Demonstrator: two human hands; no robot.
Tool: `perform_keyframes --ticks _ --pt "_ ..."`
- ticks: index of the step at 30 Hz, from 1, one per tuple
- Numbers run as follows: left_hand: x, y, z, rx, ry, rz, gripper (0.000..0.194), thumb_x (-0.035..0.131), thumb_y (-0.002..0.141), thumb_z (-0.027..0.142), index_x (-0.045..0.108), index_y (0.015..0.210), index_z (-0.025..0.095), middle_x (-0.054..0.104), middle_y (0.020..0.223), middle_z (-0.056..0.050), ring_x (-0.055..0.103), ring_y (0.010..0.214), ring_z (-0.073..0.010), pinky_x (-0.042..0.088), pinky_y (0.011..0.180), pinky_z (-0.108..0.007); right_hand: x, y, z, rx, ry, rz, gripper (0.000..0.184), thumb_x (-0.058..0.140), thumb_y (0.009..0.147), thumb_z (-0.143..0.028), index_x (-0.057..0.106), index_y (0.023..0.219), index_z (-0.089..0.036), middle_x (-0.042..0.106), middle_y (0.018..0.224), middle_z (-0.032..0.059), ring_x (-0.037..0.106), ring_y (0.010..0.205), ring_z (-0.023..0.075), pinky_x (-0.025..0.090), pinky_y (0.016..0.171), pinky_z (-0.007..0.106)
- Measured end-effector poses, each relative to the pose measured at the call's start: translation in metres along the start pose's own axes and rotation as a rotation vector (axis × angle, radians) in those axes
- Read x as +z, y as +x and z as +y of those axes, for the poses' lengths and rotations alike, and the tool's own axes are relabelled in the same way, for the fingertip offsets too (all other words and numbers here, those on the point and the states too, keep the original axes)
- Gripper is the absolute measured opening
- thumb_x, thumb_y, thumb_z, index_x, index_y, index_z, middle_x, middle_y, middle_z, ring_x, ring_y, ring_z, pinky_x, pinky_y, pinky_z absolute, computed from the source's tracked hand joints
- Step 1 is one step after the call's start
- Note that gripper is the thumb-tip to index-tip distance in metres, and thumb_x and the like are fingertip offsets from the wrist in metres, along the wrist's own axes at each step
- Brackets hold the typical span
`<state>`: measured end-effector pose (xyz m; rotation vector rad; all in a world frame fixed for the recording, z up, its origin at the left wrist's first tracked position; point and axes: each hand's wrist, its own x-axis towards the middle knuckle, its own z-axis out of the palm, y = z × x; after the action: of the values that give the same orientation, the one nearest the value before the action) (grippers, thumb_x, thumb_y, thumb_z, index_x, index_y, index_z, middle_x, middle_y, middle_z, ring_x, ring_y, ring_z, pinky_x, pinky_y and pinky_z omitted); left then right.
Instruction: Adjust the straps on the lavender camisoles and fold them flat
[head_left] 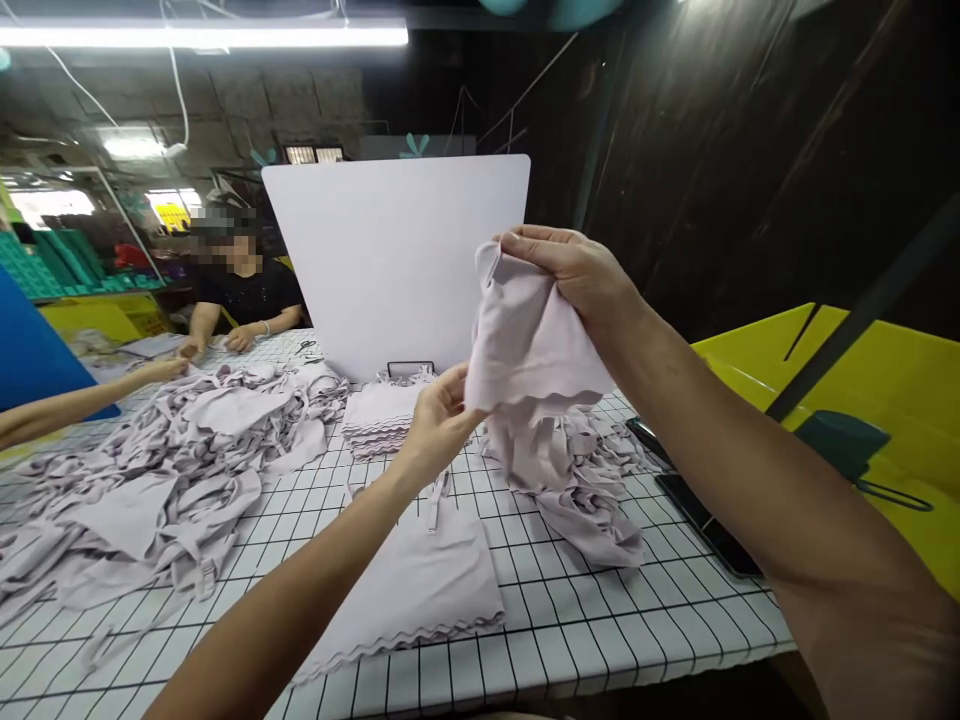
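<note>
I hold a pale lilac garment piece (525, 345) with a scalloped edge up above the table. My right hand (574, 270) pinches its top edge, fingers closed. My left hand (439, 420) grips its lower left corner, fingers closed too. Below it a loose heap of the same lilac fabric (577, 480) hangs down onto the table. A flat lilac piece (427, 585) with a scalloped hem and a strap lies on the white, black-gridded table (600, 620) just under my left forearm.
A folded stack of lilac pieces (379, 415) sits before an upright white board (397, 260). A large lilac pile (165, 470) covers the left. A person in black sits far left (247, 295); another arm (82, 395) reaches in. A dark phone (705, 520) lies at the right edge beside a yellow surface (892, 400).
</note>
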<state>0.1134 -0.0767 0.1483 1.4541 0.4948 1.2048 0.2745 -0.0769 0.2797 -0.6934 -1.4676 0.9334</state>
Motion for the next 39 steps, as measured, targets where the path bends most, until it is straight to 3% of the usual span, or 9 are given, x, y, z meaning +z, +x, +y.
perform_keyframes --ticks 4,11,15,20,25,28,32,37,39 --pt "-0.027 -0.014 0.01 -0.084 -0.003 0.017 0.032 0.086 0.07 0.031 0.076 0.096 0.014 0.075 0.085 -0.004 0.069 0.08 -0.0186 0.051 0.071 -0.026 -0.005 0.001 0.007 0.172 0.036 -0.086 0.014 0.078 0.081 -0.029 0.072 0.082 -0.016 0.067 0.071 0.0009 0.06 0.062 0.0107 0.05 0.057 0.022" --pt "-0.08 -0.049 0.021 -0.268 -0.112 -0.284 0.032 0.084 0.077 0.034 0.078 0.102 0.015 0.077 0.091 -0.007 0.069 0.081 -0.0174 0.053 0.077 -0.026 0.02 0.004 0.038 0.395 0.106 -0.243 0.018 0.08 0.078 -0.03 0.077 0.086 -0.014 0.071 0.073 0.004 0.062 0.061 0.0114 0.052 0.056 0.022" --pt "-0.097 -0.062 0.026 -0.226 -0.148 -0.048 0.025 0.083 0.078 0.033 0.079 0.091 0.012 0.078 0.086 -0.008 0.071 0.078 -0.0186 0.055 0.076 -0.026 0.034 0.008 0.053 0.421 0.069 -0.374 0.027 0.081 0.078 -0.038 0.078 0.093 -0.016 0.071 0.075 0.0031 0.062 0.061 0.0105 0.05 0.054 0.02" --pt "-0.123 -0.07 0.048 -0.228 -0.357 0.341 0.021 0.079 0.076 0.028 0.075 0.086 0.01 0.077 0.077 -0.007 0.071 0.066 -0.018 0.057 0.063 -0.024 0.019 0.023 0.083 0.539 -0.076 -0.508 0.044 0.088 0.068 -0.042 0.077 0.102 -0.016 0.075 0.095 0.0078 0.065 0.074 0.0147 0.054 0.061 0.024" --pt "-0.113 -0.062 0.059 -0.131 -0.426 0.38 0.019 0.075 0.074 0.021 0.071 0.089 0.01 0.077 0.08 -0.006 0.074 0.077 -0.0211 0.059 0.07 -0.025 0.022 0.016 0.127 0.158 -0.358 -0.085 0.038 0.083 0.072 -0.052 0.077 0.086 -0.018 0.073 0.085 0.0071 0.062 0.075 0.0159 0.053 0.072 0.031" --pt "-0.104 -0.055 0.052 -0.078 -0.443 0.365 0.026 0.079 0.07 0.019 0.07 0.093 0.01 0.077 0.086 -0.006 0.072 0.075 -0.017 0.057 0.067 -0.022 0.036 -0.011 0.144 0.282 -0.28 -0.261 0.069 0.055 0.081 -0.08 0.077 0.077 -0.015 0.072 0.073 0.0105 0.066 0.071 0.0193 0.053 0.075 0.037" --pt "-0.1 -0.053 0.039 -0.077 -0.397 0.376 0.031 0.086 0.065 0.025 0.07 0.089 0.012 0.073 0.077 -0.001 0.065 0.062 -0.0119 0.053 0.06 -0.02 0.068 -0.039 0.159 0.523 0.07 -0.569 0.09 0.032 0.081 -0.091 0.078 0.095 -0.016 0.076 0.102 0.0138 0.068 0.098 0.0252 0.051 0.088 0.039" --pt "-0.099 -0.063 0.036 -0.062 -0.268 0.403 0.03 0.088 0.06 0.03 0.07 0.078 0.014 0.068 0.068 0.0 0.062 0.06 -0.0125 0.05 0.059 -0.022 0.097 -0.037 0.173 0.573 0.432 -0.281 0.044 0.069 0.083 -0.063 0.073 0.097 -0.022 0.073 0.091 0.0035 0.064 0.081 0.0182 0.052 0.074 0.029" --pt "-0.102 -0.066 0.035 -0.047 -0.208 0.417 0.029 0.087 0.061 0.034 0.07 0.075 0.015 0.066 0.067 0.0 0.059 0.058 -0.0133 0.049 0.058 -0.025 0.103 -0.036 0.177 0.619 0.436 -0.345 0.048 0.067 0.083 -0.067 0.072 0.089 -0.02 0.072 0.082 0.005 0.063 0.075 0.0188 0.052 0.069 0.029"
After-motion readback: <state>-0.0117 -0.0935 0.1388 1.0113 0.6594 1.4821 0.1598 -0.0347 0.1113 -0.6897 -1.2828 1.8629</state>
